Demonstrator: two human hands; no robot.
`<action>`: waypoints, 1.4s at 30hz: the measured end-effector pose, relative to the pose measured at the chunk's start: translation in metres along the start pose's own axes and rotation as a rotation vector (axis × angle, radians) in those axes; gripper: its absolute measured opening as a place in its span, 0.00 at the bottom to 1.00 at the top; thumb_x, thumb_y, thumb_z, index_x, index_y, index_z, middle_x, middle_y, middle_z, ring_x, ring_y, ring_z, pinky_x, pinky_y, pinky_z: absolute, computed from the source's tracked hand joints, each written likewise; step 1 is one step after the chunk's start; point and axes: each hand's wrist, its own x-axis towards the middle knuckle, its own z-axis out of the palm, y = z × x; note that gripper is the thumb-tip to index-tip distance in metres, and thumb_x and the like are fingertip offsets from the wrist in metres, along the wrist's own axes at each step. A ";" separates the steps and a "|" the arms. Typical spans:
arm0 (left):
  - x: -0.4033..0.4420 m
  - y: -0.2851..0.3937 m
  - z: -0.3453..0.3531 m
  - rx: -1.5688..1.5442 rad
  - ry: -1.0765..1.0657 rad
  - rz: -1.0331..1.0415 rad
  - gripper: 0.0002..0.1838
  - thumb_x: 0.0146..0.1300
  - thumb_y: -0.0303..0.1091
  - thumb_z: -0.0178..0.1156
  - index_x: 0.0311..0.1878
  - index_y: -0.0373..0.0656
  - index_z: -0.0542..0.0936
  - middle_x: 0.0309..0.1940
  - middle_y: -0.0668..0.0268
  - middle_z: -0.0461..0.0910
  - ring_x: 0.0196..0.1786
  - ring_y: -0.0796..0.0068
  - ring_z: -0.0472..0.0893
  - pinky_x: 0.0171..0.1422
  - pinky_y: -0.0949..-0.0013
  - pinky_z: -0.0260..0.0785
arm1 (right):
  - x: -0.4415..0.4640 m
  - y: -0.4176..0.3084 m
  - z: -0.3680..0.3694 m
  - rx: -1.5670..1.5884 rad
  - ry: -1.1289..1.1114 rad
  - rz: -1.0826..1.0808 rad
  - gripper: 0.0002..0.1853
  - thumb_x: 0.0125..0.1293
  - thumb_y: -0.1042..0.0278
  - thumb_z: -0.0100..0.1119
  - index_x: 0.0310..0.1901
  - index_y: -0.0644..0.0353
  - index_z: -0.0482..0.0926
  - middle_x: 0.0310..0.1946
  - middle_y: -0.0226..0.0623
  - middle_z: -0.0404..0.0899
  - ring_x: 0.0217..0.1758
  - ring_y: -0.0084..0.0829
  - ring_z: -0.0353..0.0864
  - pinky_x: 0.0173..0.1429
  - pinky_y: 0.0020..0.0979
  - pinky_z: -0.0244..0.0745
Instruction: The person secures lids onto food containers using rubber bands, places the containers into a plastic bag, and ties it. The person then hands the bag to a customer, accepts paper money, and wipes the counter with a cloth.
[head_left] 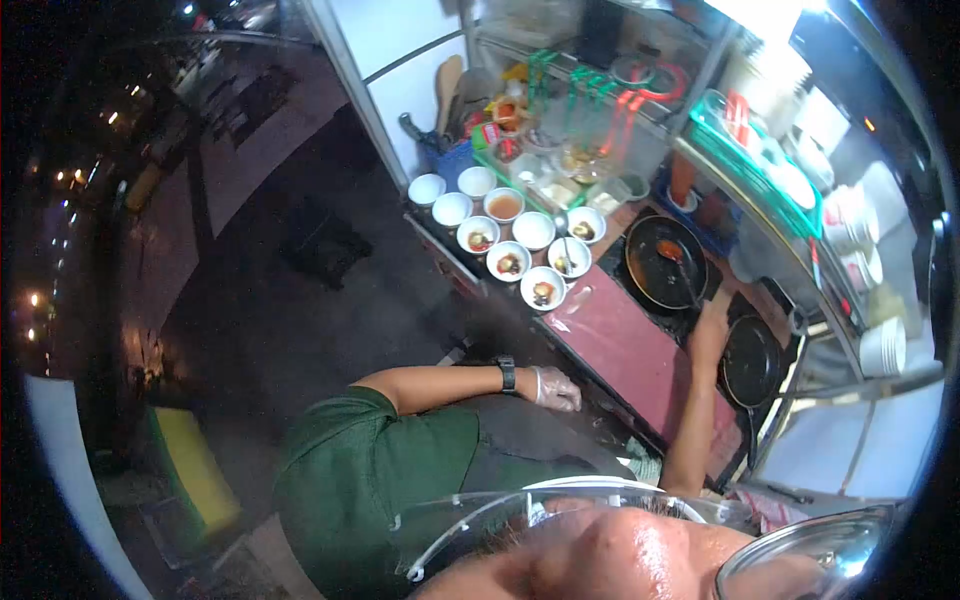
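My right hand (712, 322) reaches over the stove to the edge of a black frying pan (645, 285). Its fingers are closed round the end of a dark long-handled utensil (688, 280), whose tip lies by a patch of red-orange sauce (669, 250) in the pan. My left hand (557, 390), in a clear plastic glove with a black watch at the wrist, hangs by my body near the counter's front edge. Its fingers are curled in, and nothing shows in them. Between the hands lies a reddish board (640, 350).
Several white bowls (543, 288), some with sauces and spoons, stand left of the board. A second black pan (752, 360) sits right of my forearm. Behind are condiment containers (560, 190), a green tray (800, 200) on a shelf and stacked white cups (883, 347).
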 end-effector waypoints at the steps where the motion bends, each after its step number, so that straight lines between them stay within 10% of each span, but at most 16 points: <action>1: -0.008 -0.006 0.001 -0.036 0.040 -0.001 0.17 0.74 0.44 0.58 0.56 0.43 0.81 0.51 0.58 0.86 0.53 0.57 0.84 0.59 0.56 0.74 | 0.002 0.008 -0.004 -0.012 0.016 -0.003 0.15 0.67 0.76 0.54 0.55 0.65 0.75 0.49 0.53 0.76 0.52 0.56 0.76 0.57 0.49 0.72; 7: -0.054 -0.031 0.003 -0.157 0.225 -0.103 0.19 0.78 0.47 0.55 0.55 0.40 0.80 0.50 0.59 0.85 0.55 0.65 0.83 0.61 0.59 0.74 | 0.008 0.062 0.009 0.436 -0.222 0.042 0.24 0.59 0.76 0.65 0.59 0.61 0.73 0.47 0.61 0.80 0.51 0.66 0.78 0.53 0.57 0.72; 13: -0.068 -0.035 0.004 -0.131 0.288 -0.177 0.13 0.76 0.39 0.59 0.54 0.41 0.81 0.46 0.63 0.85 0.50 0.73 0.83 0.57 0.68 0.75 | -0.002 0.047 -0.016 0.055 -0.374 0.171 0.20 0.62 0.59 0.67 0.54 0.57 0.80 0.45 0.56 0.84 0.51 0.57 0.83 0.54 0.53 0.77; 28: -0.103 -0.037 -0.009 -0.217 0.270 -0.229 0.17 0.77 0.45 0.57 0.55 0.40 0.78 0.46 0.64 0.83 0.51 0.73 0.81 0.58 0.67 0.73 | -0.025 0.006 -0.048 0.127 -0.340 0.247 0.25 0.60 0.58 0.72 0.57 0.59 0.80 0.44 0.55 0.86 0.50 0.56 0.85 0.53 0.50 0.79; 30: -0.113 -0.046 -0.017 -0.255 0.288 -0.235 0.17 0.77 0.45 0.57 0.54 0.40 0.78 0.46 0.63 0.83 0.51 0.73 0.81 0.57 0.66 0.73 | -0.020 -0.004 -0.057 0.123 -0.256 0.208 0.28 0.61 0.57 0.71 0.61 0.59 0.79 0.56 0.53 0.81 0.60 0.56 0.79 0.62 0.46 0.75; 35: -0.133 -0.056 -0.069 -0.279 0.095 -0.158 0.19 0.78 0.48 0.55 0.55 0.40 0.78 0.47 0.62 0.84 0.52 0.71 0.82 0.58 0.65 0.73 | 0.041 -0.108 -0.067 0.361 0.050 0.035 0.13 0.62 0.66 0.70 0.43 0.64 0.82 0.45 0.48 0.84 0.50 0.48 0.83 0.56 0.42 0.76; 42: -0.192 -0.083 -0.170 -0.120 0.021 -0.008 0.19 0.78 0.45 0.55 0.56 0.38 0.79 0.48 0.61 0.86 0.52 0.71 0.85 0.58 0.65 0.76 | 0.144 -0.309 0.003 0.689 -0.204 -0.063 0.13 0.61 0.65 0.70 0.44 0.63 0.85 0.40 0.49 0.86 0.44 0.46 0.85 0.51 0.41 0.78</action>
